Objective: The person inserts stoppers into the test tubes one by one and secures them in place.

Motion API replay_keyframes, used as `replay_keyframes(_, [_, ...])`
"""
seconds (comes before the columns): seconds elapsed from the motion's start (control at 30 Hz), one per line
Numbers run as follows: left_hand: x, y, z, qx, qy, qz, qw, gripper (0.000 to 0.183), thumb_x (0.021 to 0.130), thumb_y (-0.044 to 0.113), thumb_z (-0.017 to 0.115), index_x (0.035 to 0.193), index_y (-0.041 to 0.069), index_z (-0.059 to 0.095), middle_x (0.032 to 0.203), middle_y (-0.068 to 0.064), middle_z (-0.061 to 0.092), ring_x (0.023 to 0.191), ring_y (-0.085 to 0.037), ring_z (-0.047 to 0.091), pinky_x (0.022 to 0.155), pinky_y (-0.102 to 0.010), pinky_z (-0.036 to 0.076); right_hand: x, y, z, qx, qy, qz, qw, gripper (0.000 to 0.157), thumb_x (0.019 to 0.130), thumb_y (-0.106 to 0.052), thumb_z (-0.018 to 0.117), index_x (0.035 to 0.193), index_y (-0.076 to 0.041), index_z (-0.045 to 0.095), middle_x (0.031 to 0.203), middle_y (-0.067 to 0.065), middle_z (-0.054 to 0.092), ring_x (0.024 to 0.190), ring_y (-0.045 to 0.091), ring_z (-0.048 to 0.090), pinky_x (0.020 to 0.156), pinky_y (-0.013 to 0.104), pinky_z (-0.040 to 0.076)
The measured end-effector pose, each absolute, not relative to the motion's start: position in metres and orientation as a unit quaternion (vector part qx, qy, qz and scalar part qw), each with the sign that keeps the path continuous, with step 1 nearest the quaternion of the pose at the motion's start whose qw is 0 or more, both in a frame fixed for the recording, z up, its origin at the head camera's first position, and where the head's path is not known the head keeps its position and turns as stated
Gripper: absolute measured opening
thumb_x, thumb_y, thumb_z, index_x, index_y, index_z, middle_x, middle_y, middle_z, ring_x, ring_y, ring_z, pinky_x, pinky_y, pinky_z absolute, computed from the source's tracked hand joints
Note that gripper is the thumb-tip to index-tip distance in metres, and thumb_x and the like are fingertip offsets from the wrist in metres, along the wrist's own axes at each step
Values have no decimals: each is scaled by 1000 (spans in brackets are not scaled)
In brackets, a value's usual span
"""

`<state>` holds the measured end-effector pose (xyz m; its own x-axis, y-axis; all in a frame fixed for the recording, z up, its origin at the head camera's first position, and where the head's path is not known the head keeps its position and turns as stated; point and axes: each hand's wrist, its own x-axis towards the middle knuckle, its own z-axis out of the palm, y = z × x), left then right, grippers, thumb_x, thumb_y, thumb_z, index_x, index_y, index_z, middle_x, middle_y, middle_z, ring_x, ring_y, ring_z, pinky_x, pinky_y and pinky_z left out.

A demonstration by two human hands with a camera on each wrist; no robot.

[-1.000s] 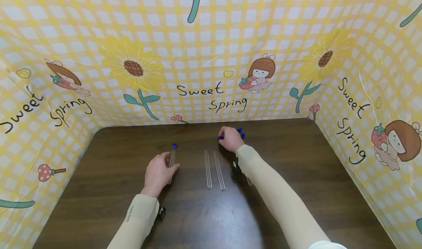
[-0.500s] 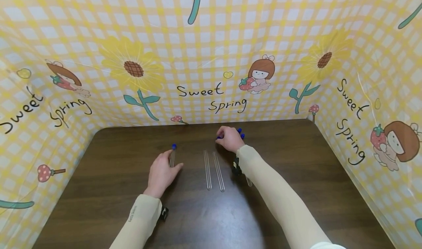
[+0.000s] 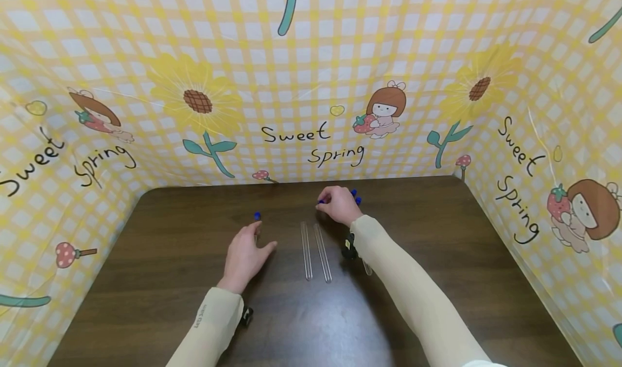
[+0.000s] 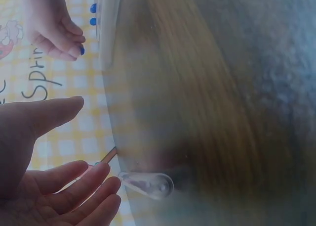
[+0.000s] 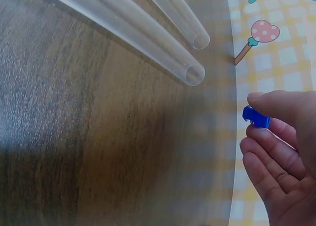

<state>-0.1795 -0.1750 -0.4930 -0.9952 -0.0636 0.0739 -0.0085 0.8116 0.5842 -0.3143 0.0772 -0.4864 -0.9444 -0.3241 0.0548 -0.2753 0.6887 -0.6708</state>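
My right hand (image 3: 340,205) pinches a small blue cap (image 5: 256,117) between thumb and forefinger near the back of the table. At the left, a test tube (image 4: 153,185) lies on the table with a blue cap (image 3: 257,216) at its far end. My left hand (image 3: 244,255) is over this tube, thumb spread from the other fingers, and hides most of it in the head view. Between the hands lie two uncapped glass test tubes (image 3: 315,252) side by side, their mouths toward the back; both mouths show in the right wrist view.
Loose blue caps (image 3: 358,200) sit just behind my right hand. Another test tube (image 3: 367,269) shows partly from under the right forearm. A yellow checked cloth (image 3: 301,86) stands round the back and sides of the dark wooden table (image 3: 146,280).
My left hand has slid right and slightly forward, its fingers and thumb loosened from the capped test tube. My right hand, holding the blue cap, has shifted slightly left.
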Motion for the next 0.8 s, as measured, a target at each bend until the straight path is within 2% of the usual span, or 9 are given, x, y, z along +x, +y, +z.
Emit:
replay_keyframes(0.33, [-179,-165,-493,21,-948,-316,33,72,88,33,81,144,-1,51,126,-21,63,118,-40,59,99,-55,46,-312,84,-487,-162,910,-381,16,12,89,-17,82,94,-11,74,87,-1,68,82,16,64,75,35,53])
replay_keyframes(0.8, [-176,-153,-493,8,-949,-314,29,72,88,35,82,143,-1,53,126,-19,63,116,-37,60,97,-54,47,-309,84,-485,-152,900,-408,4,10,89,-17,82,93,-12,74,85,-2,69,80,15,64,74,35,54])
